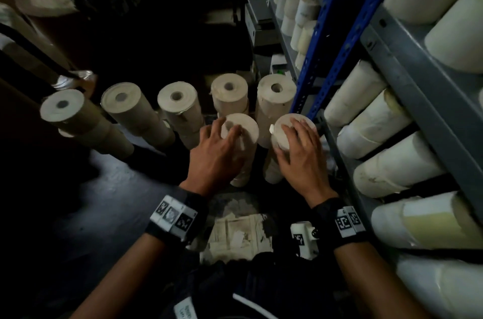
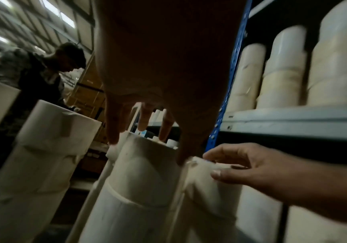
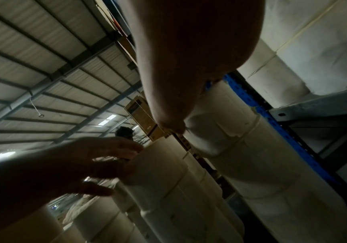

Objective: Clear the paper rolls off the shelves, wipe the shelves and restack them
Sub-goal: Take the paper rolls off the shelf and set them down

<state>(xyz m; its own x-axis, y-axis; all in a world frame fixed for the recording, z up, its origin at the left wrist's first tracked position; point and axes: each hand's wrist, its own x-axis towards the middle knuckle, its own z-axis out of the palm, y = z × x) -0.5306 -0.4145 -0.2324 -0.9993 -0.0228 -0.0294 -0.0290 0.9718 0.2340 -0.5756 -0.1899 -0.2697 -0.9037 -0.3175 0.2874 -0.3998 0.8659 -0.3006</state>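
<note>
Two cream paper roll stacks stand upright on the dark floor in front of me. My left hand (image 1: 224, 133) (image 2: 147, 139) lies over the top of the left stack's top roll (image 1: 248, 122) (image 2: 143, 164), fingers spread and curled over its rim. My right hand (image 1: 292, 135) (image 2: 220, 164) grips the top roll of the right stack (image 1: 287, 119) (image 3: 220, 123), thumb on its side. Several more upright stacks (image 1: 120, 99) stand in a row behind. The grey shelves (image 1: 418, 83) on the right hold many rolls lying on their sides (image 1: 379, 122).
A blue rack upright (image 1: 313, 57) stands close to the right stack. Torn dirty paper (image 1: 240, 235) lies on the floor near my knees. Another person (image 2: 44, 69) bends over behind the stacks at the left. Dark boxes fill the back.
</note>
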